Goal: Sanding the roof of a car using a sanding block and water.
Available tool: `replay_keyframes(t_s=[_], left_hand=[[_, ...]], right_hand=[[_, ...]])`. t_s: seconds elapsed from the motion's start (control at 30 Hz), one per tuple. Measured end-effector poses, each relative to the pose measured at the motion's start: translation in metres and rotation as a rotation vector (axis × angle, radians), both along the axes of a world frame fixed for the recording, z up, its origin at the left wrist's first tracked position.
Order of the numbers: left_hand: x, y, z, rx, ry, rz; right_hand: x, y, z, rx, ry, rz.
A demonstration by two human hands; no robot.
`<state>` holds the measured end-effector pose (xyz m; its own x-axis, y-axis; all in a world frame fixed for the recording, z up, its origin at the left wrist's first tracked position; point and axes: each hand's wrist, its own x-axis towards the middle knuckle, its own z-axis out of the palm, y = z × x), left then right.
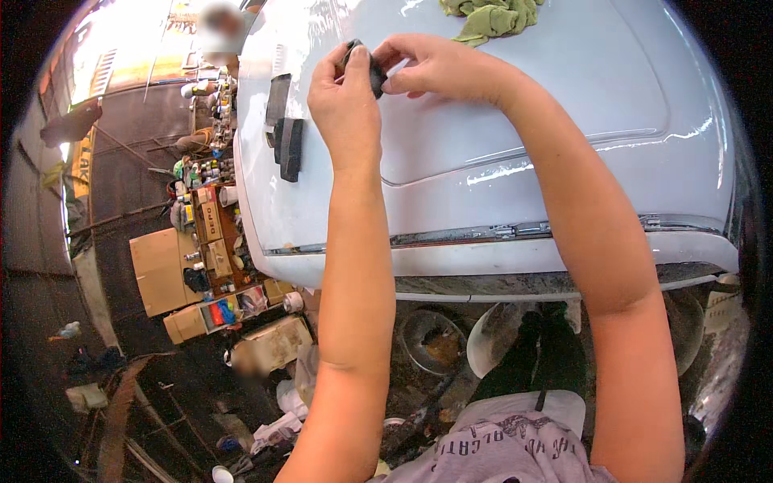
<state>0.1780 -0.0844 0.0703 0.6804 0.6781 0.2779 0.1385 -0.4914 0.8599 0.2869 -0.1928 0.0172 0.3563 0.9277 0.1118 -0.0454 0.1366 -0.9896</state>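
Both my hands are raised over a white car roof (451,205). A small dark, flat piece (377,79) is between them, possibly folded sandpaper; its kind is not clear. My left hand (345,101) pinches it between thumb and fingers. From the other side, the bent fingers and thumb of my right hand (439,68) close on its right edge. Left of my left wrist, a dark grey block (290,150) lies on the roof, with a flat dark grey strip (278,99) just beyond it. A crumpled green cloth (493,18) rests at the far side.
A dark trim channel (459,237) runs along the roof's near side. Left of the car, a shelf holds cardboard boxes (165,274), bottles and cans. Below, near my legs, stand a round metal basin (433,342) and a white tub (493,338). A blurred person (221,32) is at far left.
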Motion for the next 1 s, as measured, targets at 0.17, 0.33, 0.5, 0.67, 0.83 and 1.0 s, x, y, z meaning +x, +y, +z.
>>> replay_keyframes(t_s=[0.17, 0.33, 0.5, 0.67, 0.83, 1.0], left_hand=[[-0.024, -0.019, -0.005, -0.271, -0.008, -0.145], [-0.113, 0.005, -0.032, -0.011, 0.074, -0.152], [-0.212, 0.084, -0.069, 0.624, 0.528, 0.208], [-0.231, 0.115, -0.104, 0.592, 0.693, 0.502], [-0.221, 0.104, -0.093, 0.51, 0.78, 0.579], [-0.219, 0.096, -0.083, 0.472, 0.776, 0.603]], right_hand=[[0.001, -0.003, -0.002, 0.068, -0.228, -0.197], [-0.002, 0.004, -0.003, -0.045, -0.193, -0.023], [0.006, 0.003, 0.001, -0.027, 0.312, -0.128], [-0.008, -0.002, 0.002, -0.053, -0.069, -0.206], [-0.078, -0.023, 0.007, -0.153, -0.529, -0.365], [-0.117, -0.054, 0.01, -0.23, -1.046, -0.224]])
